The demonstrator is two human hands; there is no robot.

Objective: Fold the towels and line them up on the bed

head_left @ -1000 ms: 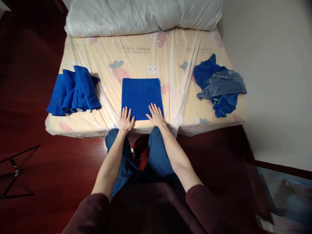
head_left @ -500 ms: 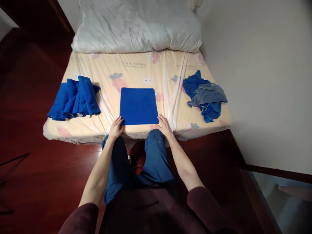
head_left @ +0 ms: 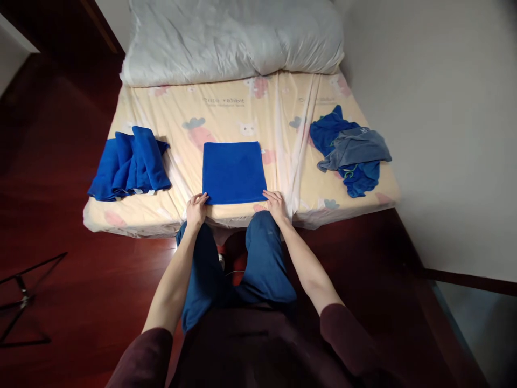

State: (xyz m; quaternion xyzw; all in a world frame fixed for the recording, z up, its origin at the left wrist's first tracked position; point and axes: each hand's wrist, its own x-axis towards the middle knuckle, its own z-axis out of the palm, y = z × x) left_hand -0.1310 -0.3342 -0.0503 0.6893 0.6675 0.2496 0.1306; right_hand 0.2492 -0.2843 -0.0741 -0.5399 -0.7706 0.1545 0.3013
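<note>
A blue towel (head_left: 234, 172) lies flat in a neat rectangle near the front edge of the bed. At its near left corner, my left hand (head_left: 196, 209) has its fingers closed on the fabric. My right hand (head_left: 276, 206) pinches the near right corner the same way. To the left, several folded blue towels (head_left: 147, 159) overlap in a row, with small white tags showing at the near edge. On the right is a crumpled heap of blue cloths (head_left: 361, 180) with a grey cloth (head_left: 359, 148) on top.
The bed (head_left: 226, 116) wears a yellow carrot-print sheet under thin plastic. A grey-white rolled quilt (head_left: 234, 43) spans its far end. A wall (head_left: 436, 134) borders the right side. A black stand's legs (head_left: 24, 299) rest on the dark red floor at left.
My fingers have closed in on the towel's near corners. The view has shifted slightly, bringing more of the black stand into sight. The towel stays flat.
</note>
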